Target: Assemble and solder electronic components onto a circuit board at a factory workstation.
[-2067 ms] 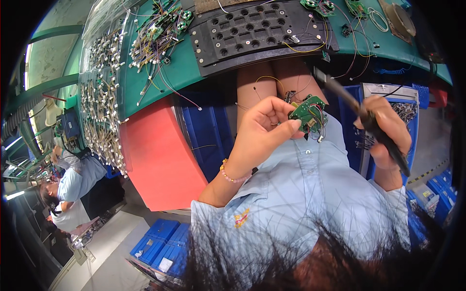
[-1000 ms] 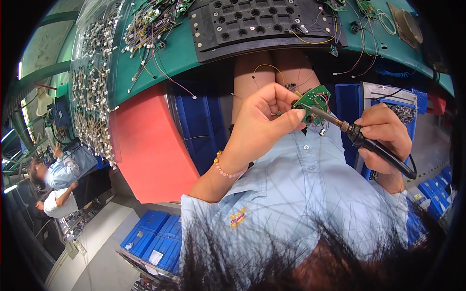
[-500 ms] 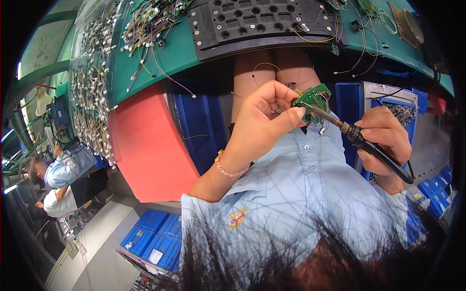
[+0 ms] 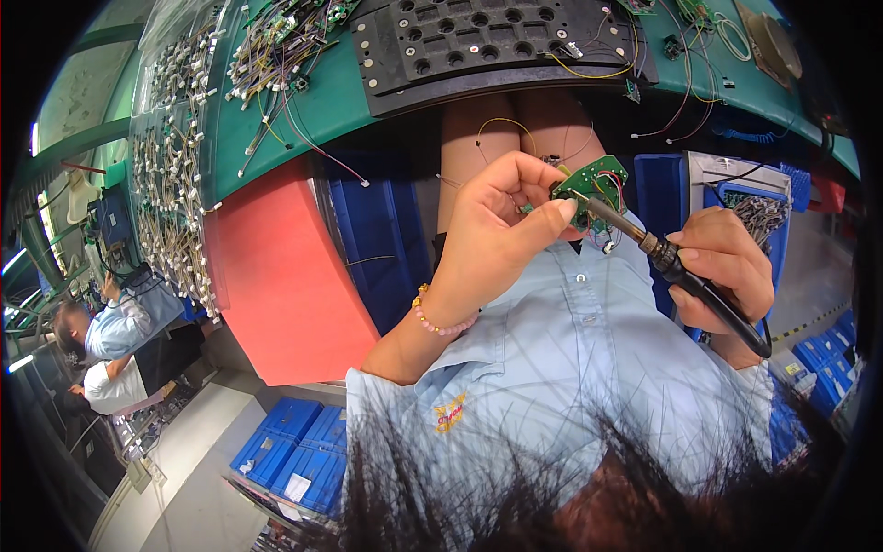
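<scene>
The green bench (image 4: 340,92) runs across the far side, a black fixture (image 4: 497,41) on it. Near the chest, the left hand (image 4: 497,235) pinches the small green board (image 4: 593,189) between thumb and fingertips. The right hand (image 4: 722,271), fingers wrapped, grips the iron (image 4: 676,271). Its long axis runs from lower right up-left, tip touching the board's right face.

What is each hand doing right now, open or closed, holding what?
Left hand: closed, pinching a small green circuit board.
Right hand: closed around a soldering iron, its tip at the board.
</scene>
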Motion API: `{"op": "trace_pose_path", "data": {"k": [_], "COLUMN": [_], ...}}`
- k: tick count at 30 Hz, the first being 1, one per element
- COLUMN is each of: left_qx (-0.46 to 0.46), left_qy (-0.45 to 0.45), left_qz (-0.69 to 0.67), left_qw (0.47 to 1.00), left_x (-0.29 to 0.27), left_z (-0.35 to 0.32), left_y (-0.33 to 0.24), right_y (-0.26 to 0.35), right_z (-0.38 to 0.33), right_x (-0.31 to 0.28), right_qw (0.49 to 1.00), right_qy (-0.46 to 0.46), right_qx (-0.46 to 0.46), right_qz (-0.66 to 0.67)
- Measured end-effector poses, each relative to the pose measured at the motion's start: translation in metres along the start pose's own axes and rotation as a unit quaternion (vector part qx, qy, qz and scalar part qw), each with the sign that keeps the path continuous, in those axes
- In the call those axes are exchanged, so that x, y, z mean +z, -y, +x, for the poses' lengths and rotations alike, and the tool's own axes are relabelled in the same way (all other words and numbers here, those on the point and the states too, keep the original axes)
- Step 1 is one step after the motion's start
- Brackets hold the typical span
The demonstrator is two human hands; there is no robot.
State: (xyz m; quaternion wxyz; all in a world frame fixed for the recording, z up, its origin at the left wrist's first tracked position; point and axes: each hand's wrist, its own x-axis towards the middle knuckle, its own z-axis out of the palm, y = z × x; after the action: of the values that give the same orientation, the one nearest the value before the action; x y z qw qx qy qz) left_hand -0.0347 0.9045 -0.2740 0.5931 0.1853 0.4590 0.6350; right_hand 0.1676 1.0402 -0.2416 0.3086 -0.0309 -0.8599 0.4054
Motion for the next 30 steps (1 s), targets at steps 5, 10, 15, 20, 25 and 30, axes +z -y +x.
{"op": "trace_pose_path", "data": {"k": [5,10,15,20,25,30], "left_qx": [0.019,0.021,0.027,0.045,0.054,0.093], "left_qy": [-0.008,-0.006,0.009,0.001,0.003,-0.010], "left_qz": [0.028,0.013,-0.005,-0.002,-0.006,0.035], "left_qw": [0.999,1.000,1.000,0.999,0.999,0.995], "left_x": [0.001,0.001,-0.001,0.000,0.000,-0.002], "left_z": [-0.001,0.000,0.000,0.000,-0.001,0.001], "left_y": [0.000,-0.001,0.003,0.005,0.006,0.012], "right_y": [-0.002,0.000,0.000,-0.001,-0.001,-0.003], "right_z": [-0.001,0.000,0.000,-0.001,0.000,-0.001], "right_x": [0.001,0.001,0.001,0.001,0.000,-0.005], "right_qw": [1.000,1.000,1.000,1.000,1.000,1.000], "right_qy": [-0.003,-0.002,-0.004,0.001,0.005,0.012], "right_qx": [-0.008,-0.003,-0.003,0.003,-0.005,-0.008], "right_qz": [-0.003,0.000,-0.003,0.012,0.012,0.016]}}
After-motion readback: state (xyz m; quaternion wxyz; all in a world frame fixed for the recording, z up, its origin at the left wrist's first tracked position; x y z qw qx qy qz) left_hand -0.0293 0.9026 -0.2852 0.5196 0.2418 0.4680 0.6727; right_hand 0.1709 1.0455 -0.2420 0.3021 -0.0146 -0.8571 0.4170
